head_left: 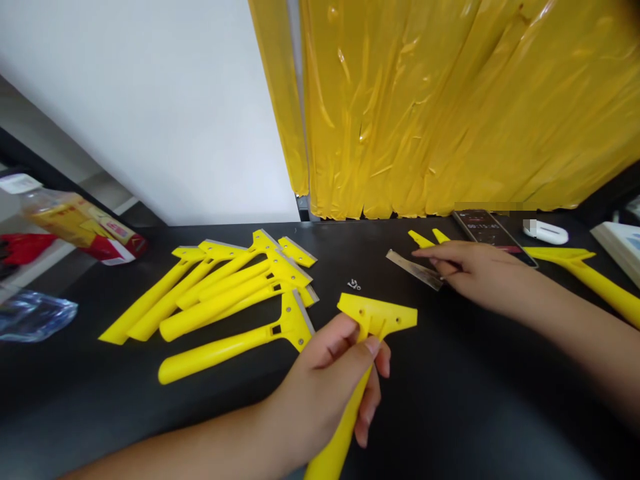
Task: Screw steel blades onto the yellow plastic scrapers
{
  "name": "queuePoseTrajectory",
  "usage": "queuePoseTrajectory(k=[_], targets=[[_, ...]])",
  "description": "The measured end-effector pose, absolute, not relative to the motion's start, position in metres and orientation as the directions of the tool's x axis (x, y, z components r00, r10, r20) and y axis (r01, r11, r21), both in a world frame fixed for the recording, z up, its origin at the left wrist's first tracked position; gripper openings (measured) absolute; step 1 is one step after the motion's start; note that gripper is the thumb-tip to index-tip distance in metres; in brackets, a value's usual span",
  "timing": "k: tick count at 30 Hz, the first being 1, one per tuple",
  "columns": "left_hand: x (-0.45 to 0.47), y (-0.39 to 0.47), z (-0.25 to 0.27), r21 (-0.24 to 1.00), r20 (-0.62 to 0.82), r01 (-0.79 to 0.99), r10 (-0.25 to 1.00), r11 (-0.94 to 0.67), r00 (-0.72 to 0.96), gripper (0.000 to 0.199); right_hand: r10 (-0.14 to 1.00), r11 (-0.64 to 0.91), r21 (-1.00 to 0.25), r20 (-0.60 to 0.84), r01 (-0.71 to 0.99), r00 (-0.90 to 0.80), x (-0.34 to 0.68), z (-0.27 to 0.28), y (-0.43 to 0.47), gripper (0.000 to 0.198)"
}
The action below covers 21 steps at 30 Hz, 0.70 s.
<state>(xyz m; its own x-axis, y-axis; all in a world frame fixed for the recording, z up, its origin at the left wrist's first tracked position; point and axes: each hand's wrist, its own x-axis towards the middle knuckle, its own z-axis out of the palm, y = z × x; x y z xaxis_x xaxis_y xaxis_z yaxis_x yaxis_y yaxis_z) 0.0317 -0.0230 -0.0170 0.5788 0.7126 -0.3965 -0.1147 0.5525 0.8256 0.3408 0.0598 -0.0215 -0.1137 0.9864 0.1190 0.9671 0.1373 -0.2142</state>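
My left hand (333, 377) is wrapped round the handle of a yellow scraper (379, 315), its head pointing up and away from me. No blade shows on that head, and two small holes are visible in it. To the right, my right hand (480, 270) has its fingers at a thin metal scraper blade (413, 268), index finger along the far side and the other fingertips at its right end. The thumb's contact is partly hidden. Between the hands lie several tiny screws and nuts (354, 285). A scraper with a blade (225, 350) lies just left of my left hand.
Several bladed scrapers (215, 293) are piled at left. Behind my right hand lie a phone (487, 230), a white case (545, 231) and more yellow scraper parts (595, 273). A drink bottle (85, 223) and clear plastic (37, 317) are at far left. Yellow sheeting (425, 107) hangs behind.
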Motion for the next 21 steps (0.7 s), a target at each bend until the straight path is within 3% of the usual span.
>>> queuePoseTrajectory(k=[4,8,17,21], targets=[[0.032,-0.020,-0.017,0.834,-0.393,-0.119,0.732,0.538,0.556,0.030,0.981,0.053,-0.201,0.193,0.978,-0.014,0.346,-0.020,0.061,0.047],[0.035,-0.019,-0.016,0.836,-0.407,-0.106,0.736,0.539,0.541,0.030,0.987,0.003,-0.153,0.157,0.988,0.022,0.347,-0.031,0.064,0.053],[0.035,-0.020,-0.015,0.836,-0.419,-0.098,0.742,0.540,0.523,0.028,0.979,0.206,-0.253,0.055,0.945,-0.198,0.339,-0.019,0.054,0.029],[0.036,-0.020,-0.015,0.835,-0.425,-0.078,0.729,0.544,0.536,0.030,0.977,0.209,-0.275,0.026,0.939,-0.210,0.334,-0.019,0.050,0.018]])
